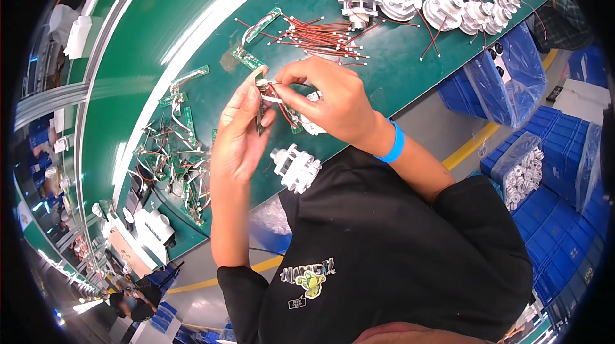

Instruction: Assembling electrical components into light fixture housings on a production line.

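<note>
My left hand (240, 129) holds a small green circuit board (260, 106) upright between thumb and fingers. Close against it, my right hand (333, 97), with a blue band on the wrist, pinches a thin wire (272, 91) at the board's upper part. A short white piece sticks out there; its exact kind is too small to tell. Just below my hands, a white ribbed plastic assembly (298, 168) lies near the table edge. Another white part (312, 127) is partly hidden under my right hand. Beyond my fingertips lies a further circuit board (248, 59).
Left on the green table (211, 36) is a tangled heap of wired boards (176, 164). Red-and-black wires (317, 38) lie ahead, with several white round assemblies (443, 11) at far right. Blue crates (541, 200) stand beside the table. Another person's sleeve (570, 20) shows at the right.
</note>
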Demonstrator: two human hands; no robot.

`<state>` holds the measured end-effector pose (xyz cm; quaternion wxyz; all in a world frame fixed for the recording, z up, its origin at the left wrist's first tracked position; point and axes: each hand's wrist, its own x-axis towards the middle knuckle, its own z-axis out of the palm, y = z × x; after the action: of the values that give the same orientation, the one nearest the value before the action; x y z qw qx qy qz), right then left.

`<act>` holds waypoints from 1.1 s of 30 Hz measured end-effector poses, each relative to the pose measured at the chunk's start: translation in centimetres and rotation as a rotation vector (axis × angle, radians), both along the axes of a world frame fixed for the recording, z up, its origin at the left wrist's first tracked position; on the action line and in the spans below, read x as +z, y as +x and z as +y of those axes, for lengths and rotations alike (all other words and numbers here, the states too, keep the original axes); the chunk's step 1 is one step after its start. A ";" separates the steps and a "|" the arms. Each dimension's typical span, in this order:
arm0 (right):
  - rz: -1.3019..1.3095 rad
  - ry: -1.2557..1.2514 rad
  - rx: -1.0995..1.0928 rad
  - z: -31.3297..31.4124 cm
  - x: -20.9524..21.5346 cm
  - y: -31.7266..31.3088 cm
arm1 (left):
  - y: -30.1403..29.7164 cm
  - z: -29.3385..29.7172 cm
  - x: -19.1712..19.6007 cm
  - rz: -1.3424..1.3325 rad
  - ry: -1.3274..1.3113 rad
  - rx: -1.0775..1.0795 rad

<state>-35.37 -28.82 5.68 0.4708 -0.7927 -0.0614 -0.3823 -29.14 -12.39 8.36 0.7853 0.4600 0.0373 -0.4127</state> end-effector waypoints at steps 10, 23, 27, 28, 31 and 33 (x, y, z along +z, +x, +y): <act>0.185 0.375 0.108 0.4 0.2 -0.6 | 0.0 -0.3 0.0 0.046 0.024 0.006; 0.116 0.314 0.159 0.2 0.3 -0.5 | 0.2 0.2 -0.5 0.049 -0.050 -0.041; 0.019 0.068 0.131 -0.2 -0.2 -0.1 | 0.0 -0.2 -0.2 0.049 0.029 0.027; 0.006 0.014 0.133 -0.3 -0.1 -0.1 | 0.1 0.2 -0.2 0.035 0.003 0.001; -0.023 -0.066 0.122 -0.2 0.1 0.0 | 0.3 0.5 -0.4 0.032 -0.027 -0.032; -0.039 -0.093 0.108 -0.2 0.1 0.1 | 0.3 0.5 -0.5 0.042 -0.031 -0.039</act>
<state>-35.28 -28.97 5.81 0.4521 -0.8017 -0.1308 -0.3684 -28.81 -11.87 7.88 0.7831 0.4396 0.0384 -0.4382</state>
